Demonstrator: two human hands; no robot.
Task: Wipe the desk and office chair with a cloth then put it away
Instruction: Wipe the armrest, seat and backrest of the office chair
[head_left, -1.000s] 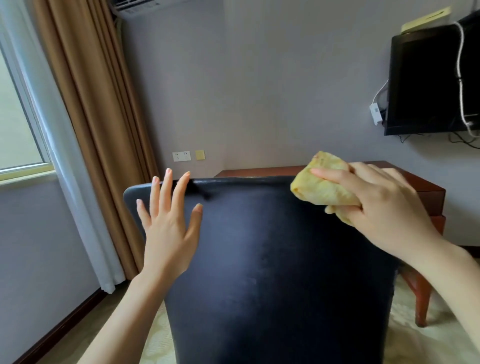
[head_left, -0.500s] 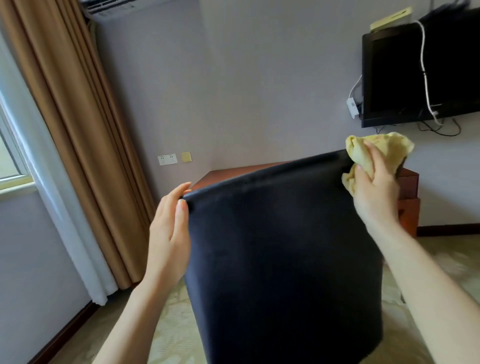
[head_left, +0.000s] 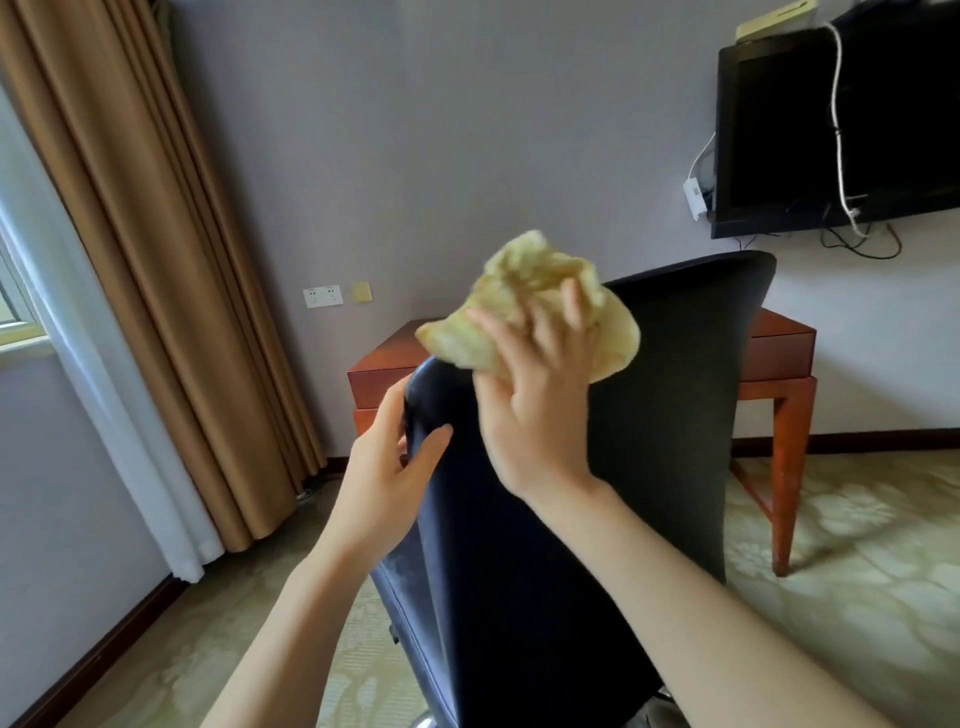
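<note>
Cloth (head_left: 524, 306), yellow, soft and crumpled into a wad, sits bunched in the right hand (head_left: 535, 410), whose fingers curl into its folds, at the top edge of the chair (head_left: 597, 493). The chair's back is dark, smooth and curved. The left hand (head_left: 389, 467) grips its left edge. Behind stands a reddish, glossy wooden desk (head_left: 779, 343).

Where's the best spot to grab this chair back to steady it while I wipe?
Grip the chair back by its free right edge, coming from the right: the left hand already holds the left edge, and the right hand holds the cloth.
</note>
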